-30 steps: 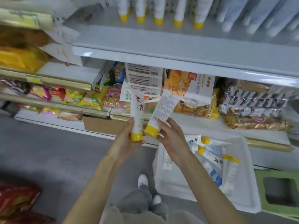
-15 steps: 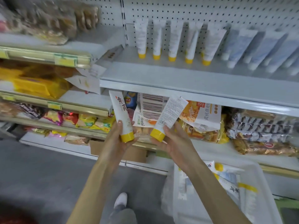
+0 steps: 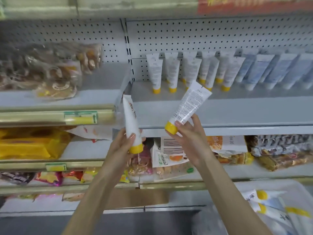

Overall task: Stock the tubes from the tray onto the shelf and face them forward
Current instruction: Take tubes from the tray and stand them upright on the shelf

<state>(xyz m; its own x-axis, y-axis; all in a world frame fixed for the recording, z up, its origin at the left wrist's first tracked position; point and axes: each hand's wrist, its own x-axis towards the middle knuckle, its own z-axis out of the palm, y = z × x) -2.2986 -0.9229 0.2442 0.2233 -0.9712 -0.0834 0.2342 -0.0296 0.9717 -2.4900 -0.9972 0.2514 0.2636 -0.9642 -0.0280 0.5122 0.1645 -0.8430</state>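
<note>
My left hand (image 3: 124, 144) grips a white tube with a yellow cap (image 3: 131, 122), cap down, its red lettering partly showing. My right hand (image 3: 188, 133) holds a second white tube (image 3: 190, 103) near its yellow cap, tilted to the right with the printed back side facing me. Both tubes hang in front of the grey shelf (image 3: 220, 111). On that shelf stand several white yellow-capped tubes (image 3: 172, 73) in a row, cap down, and pale blue tubes (image 3: 271, 72) to their right. The white tray (image 3: 301, 189) at the lower right holds more tubes (image 3: 259, 199).
Bagged snacks (image 3: 47, 68) fill the shelf to the left. Lower shelves carry yellow packs (image 3: 30, 143), a bread bag (image 3: 171, 153) and wrapped goods (image 3: 279, 151). A white pegboard (image 3: 203, 36) backs the tube shelf. The grey floor (image 3: 135, 223) lies below.
Both hands have risen with their tubes from the lower shelf level to the front of the tube shelf. My view has tilted upward, and the tray has slid to the lower right corner.
</note>
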